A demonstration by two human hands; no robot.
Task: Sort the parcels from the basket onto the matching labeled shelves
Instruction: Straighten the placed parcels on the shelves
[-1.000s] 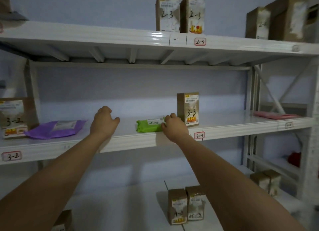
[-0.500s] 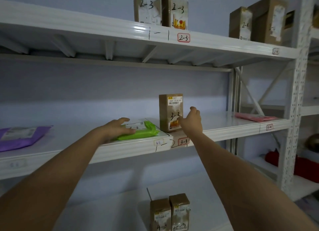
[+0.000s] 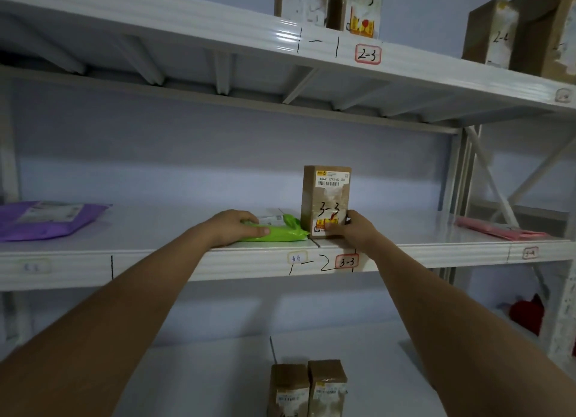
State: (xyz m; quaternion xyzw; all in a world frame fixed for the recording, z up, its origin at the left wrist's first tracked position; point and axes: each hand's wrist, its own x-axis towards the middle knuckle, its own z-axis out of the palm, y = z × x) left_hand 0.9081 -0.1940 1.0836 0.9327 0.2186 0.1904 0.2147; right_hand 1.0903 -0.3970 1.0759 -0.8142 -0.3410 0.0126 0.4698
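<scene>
Both hands on parcels at the middle shelf's 3-3 spot.

Left hand (image 3: 232,226) lies on the green parcel (image 3: 282,232), thumb along its front edge, fingers bent over the top, holding it flat on the middle shelf (image 3: 156,260). Right hand (image 3: 349,229) grips the lower right corner of the upright brown box (image 3: 325,201) marked 3-3, thumb on its front face. Green parcel touches the box's left side. Both sit just above the 3-3 label (image 3: 347,262). Purple parcel (image 3: 46,218) far left on the same shelf, pink parcel (image 3: 498,231) far right. Two boxes marked 2-3 (image 3: 330,5) on the top shelf, two small boxes (image 3: 307,388) on the shelf below.
</scene>
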